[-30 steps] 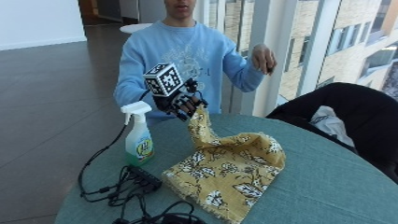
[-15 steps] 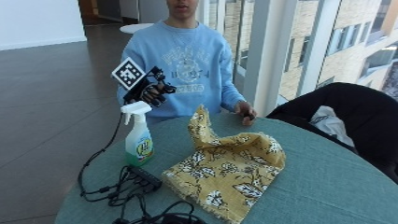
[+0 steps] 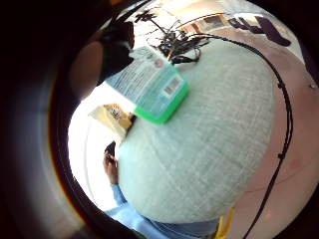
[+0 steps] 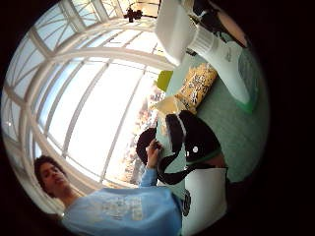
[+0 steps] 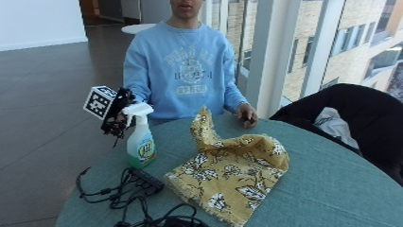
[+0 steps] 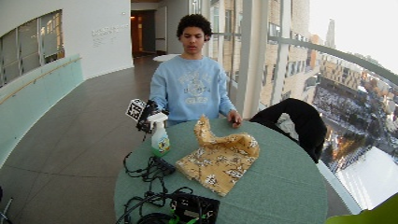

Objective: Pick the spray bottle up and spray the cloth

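A clear spray bottle point(image 5: 140, 142) of green liquid with a white trigger head stands upright on the round teal table point(image 5: 327, 189), near its left edge. My gloved right hand point(image 5: 116, 116) hovers just behind the bottle's head, its fingers hanging loosely and not closed round the neck. Both palm views show the bottle point(image 3: 149, 82) point(image 4: 221, 54) close by. A yellow flowered cloth point(image 5: 230, 170) lies crumpled to the right of the bottle, one corner standing up in a peak. The person's bare left hand point(image 5: 247, 116) rests on the table behind the cloth.
Black cables point(image 5: 126, 189) lie tangled on the table in front of the bottle, reaching to the front edge. At the right a chair with a black coat point(image 5: 340, 113) draped over it stands against the table. A black box point(image 6: 193, 207) sits at the front edge.
My right hand left the cloth's raised corner, swung left above the bottle, and has come down beside its trigger head. The bare left hand dropped onto the table.
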`<state>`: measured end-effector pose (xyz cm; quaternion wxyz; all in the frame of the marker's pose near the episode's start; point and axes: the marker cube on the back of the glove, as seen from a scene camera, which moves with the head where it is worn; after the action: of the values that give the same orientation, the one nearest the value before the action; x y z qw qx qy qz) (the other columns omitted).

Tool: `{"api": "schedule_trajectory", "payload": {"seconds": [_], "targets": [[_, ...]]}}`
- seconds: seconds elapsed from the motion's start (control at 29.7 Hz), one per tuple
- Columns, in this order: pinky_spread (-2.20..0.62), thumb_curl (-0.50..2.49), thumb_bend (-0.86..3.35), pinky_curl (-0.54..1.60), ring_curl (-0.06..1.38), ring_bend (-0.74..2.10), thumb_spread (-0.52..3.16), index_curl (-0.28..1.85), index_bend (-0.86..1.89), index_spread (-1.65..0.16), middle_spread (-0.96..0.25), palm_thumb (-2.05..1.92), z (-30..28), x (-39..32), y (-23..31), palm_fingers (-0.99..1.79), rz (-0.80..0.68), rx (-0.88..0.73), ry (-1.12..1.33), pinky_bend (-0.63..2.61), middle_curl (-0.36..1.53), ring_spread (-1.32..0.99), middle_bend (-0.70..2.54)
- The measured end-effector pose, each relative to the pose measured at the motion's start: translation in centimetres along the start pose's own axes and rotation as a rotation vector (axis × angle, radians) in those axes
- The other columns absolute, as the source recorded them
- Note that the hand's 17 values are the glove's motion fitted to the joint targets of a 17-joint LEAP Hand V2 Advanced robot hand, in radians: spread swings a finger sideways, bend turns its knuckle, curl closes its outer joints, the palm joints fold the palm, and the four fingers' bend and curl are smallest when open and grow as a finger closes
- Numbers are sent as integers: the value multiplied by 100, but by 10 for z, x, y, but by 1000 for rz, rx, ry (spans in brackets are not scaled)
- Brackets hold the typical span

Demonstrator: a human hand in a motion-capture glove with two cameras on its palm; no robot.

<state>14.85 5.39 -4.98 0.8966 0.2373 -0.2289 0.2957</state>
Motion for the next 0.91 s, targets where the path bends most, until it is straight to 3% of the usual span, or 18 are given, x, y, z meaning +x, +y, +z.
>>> {"api": "schedule_trajectory", "payload": {"seconds": [0.57, 0.78, 0.91], "targets": [[22, 35, -2, 35, 26, 14, 108, 32, 23, -36, -2, 70, 49, 26, -43, 45, 204, 70, -32, 27, 36, 4, 17], [23, 35, 0, 32, 28, 26, 105, 36, 34, -34, -2, 74, 60, 24, -51, 56, 191, 139, -63, 20, 32, 3, 9], [23, 42, 6, 26, 31, 36, 102, 36, 27, -32, -6, 88, 59, 20, -56, 75, 166, 162, -88, 8, 38, -1, 28]]}}
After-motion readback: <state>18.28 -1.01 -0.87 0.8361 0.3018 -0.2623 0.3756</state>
